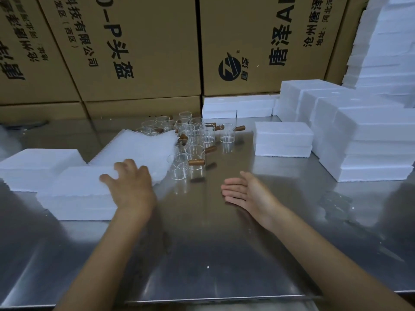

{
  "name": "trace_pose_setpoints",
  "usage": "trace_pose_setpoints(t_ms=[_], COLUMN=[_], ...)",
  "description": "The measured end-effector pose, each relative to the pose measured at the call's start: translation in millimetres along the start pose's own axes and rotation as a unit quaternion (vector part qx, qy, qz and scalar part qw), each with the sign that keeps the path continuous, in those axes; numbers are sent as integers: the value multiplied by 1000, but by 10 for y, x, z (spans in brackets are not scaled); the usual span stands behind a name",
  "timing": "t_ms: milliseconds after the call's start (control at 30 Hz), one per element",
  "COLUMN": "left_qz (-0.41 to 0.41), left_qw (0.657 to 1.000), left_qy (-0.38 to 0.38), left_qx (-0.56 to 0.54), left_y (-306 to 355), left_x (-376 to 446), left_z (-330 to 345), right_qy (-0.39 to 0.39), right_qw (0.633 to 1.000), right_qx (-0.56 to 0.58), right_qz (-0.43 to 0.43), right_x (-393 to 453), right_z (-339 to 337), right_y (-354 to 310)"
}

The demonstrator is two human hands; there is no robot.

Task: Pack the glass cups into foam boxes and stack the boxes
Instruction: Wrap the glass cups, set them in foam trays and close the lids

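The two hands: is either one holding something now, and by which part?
Nothing is clearly held. The left hand rests, fingers spread, on top of the foam box near its right edge. The right hand is open and empty.

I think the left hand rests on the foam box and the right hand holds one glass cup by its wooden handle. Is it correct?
Not quite. In the head view the right hand is open and holds nothing; the glass cups stand untouched beyond it. The left hand does rest on the foam box.

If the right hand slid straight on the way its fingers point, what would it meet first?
Probably the foam box under the left hand; the right hand points left across bare table, though depth is unclear.
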State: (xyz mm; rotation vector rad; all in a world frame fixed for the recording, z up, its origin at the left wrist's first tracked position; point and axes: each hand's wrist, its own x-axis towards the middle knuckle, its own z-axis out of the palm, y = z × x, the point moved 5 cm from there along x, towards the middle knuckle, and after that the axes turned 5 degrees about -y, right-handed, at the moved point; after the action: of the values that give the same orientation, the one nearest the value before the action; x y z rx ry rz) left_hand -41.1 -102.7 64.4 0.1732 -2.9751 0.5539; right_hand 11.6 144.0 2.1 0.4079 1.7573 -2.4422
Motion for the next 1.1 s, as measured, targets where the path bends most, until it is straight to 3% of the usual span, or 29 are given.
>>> trace_pose_setpoints(t_ms=[233, 500, 667, 767, 867, 967, 1033, 1100], left_qz=[44, 28, 14, 37, 103, 184, 229, 269], left_qw=[999, 998, 995, 985, 958, 918, 884, 824], left_qy=[26, 33, 43, 90, 161, 214, 203, 127], left_qx=[-19, -44, -86, -145, -216, -278, -354, -482], left_y=[-567, -892, -896, -679, -254, 265, 658, 1089], left_x=[423, 769, 798, 695, 494, 292, 195, 134], left_z=[271, 430, 454, 323, 37, -275, -440, -547], right_qy=[1, 9, 7, 12, 63, 188, 268, 317], right_qw=[1000, 1000, 1000, 1000, 996, 972, 945, 927], right_qx=[-11, -6, -4, -9, -27, -70, -99, -104], right_qz=[-9, -9, -10, -9, -49, -122, -160, -172], right_x=[10, -11, 1, 23, 50, 69, 81, 128], right_z=[18, 12, 11, -16, -139, -456, -755, -1064], right_y=[-7, 6, 3, -13, -83, -245, -398, -544])
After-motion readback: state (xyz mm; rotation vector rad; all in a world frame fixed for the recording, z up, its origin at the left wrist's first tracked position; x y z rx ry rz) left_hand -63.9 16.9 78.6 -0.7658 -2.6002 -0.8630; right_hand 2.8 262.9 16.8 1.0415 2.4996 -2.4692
